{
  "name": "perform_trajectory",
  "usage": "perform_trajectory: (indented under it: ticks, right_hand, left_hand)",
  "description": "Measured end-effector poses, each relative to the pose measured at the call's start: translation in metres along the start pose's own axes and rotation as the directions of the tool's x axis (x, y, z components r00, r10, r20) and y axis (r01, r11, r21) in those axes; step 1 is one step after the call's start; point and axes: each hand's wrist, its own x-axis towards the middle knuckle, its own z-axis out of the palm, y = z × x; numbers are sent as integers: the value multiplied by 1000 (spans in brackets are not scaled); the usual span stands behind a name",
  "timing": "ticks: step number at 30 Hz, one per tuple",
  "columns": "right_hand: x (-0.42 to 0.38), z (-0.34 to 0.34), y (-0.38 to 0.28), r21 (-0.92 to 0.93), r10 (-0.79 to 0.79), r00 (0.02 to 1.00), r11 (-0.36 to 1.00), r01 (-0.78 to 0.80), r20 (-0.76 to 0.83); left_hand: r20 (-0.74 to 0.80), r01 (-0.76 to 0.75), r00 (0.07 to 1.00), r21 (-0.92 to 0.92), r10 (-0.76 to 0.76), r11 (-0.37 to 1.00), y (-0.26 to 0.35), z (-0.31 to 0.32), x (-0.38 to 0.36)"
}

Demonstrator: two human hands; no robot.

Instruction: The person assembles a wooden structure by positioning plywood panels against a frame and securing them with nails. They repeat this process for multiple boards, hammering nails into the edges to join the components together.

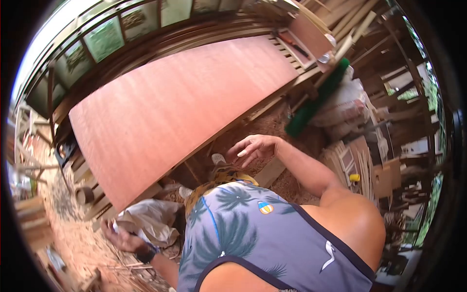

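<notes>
My right hand [254, 148] hangs in the air in front of my chest, just off the near edge of the large reddish plywood sheet [185, 102]. Its fingers are apart and loosely bent, and a small white patch shows at one finger. Lower left, my left hand [125, 237] is held out beside a pale plastic sack [153, 221], with a dark band at the wrist. The fingers there are partly spread; a whitish spot shows near the fingertips, too small to identify. Neither hand touches the sheet.
The sheet lies on a slatted wooden bench. A tray with a dark tool [293, 45] is at its far right end. A green roll [317, 97] leans near filled sacks [343, 104]. Wood shavings [80, 233] cover the floor, and stacked lumber stands at the right.
</notes>
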Motion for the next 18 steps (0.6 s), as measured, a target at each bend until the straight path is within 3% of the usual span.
perform_trajectory:
  ticks: [1, 3, 5, 7, 9, 10, 11, 12, 13, 15, 17, 18]
  right_hand:
    - [-19, -25, -13, -255, 182, 980, 947, -195, -77]
    - [-60, -71, -54, -386, 163, 951, 886, -258, -263]
    - [-93, -139, -96, -445, 61, 842, 827, -343, -536]
    - [-103, -204, -135, -501, -198, 616, 784, -368, -762]
    - [-104, -274, -171, -500, -403, 317, 793, -348, -859]
    - [-104, -331, -187, -543, -472, 269, 708, -452, -840]
    - [-103, -361, -202, -618, -655, 209, 488, -617, -726]
    - [-99, -393, -215, -573, -711, 149, 403, -714, -687]
    - [-96, -416, -228, -563, -723, 116, 415, -714, -681]
    - [-90, -449, -255, -520, -700, 117, 398, -756, -705]
    - [-80, -509, -274, -526, -828, 95, 258, -810, -552]
    - [-76, -481, -290, -479, -804, 65, 286, -830, -592]
  left_hand:
    - [-57, 82, 995, 73, -78, 994, 12, -9, 1]
    - [-240, 386, 910, 191, -339, 902, 8, -27, 7]
    - [-313, 433, 867, 83, -389, 898, 7, -42, 18]
    - [-370, 435, 831, -32, -415, 900, 19, -43, 34]
    - [-382, 373, 839, -117, -388, 920, 2, -63, 46]
    - [-392, 371, 837, -105, -381, 923, 11, -57, 51]
    - [-364, 363, 856, -83, -367, 928, 27, -53, 55]
    - [-337, 354, 873, -55, -351, 934, 41, -52, 58]
    - [-294, 379, 864, -154, -409, 912, 44, -56, 61]
    - [-326, 447, 837, -59, -440, 893, 102, -9, 58]
    - [-230, 394, 880, -136, -416, 909, 111, 9, 49]
    - [-220, 412, 884, -53, -413, 910, 140, 41, 49]
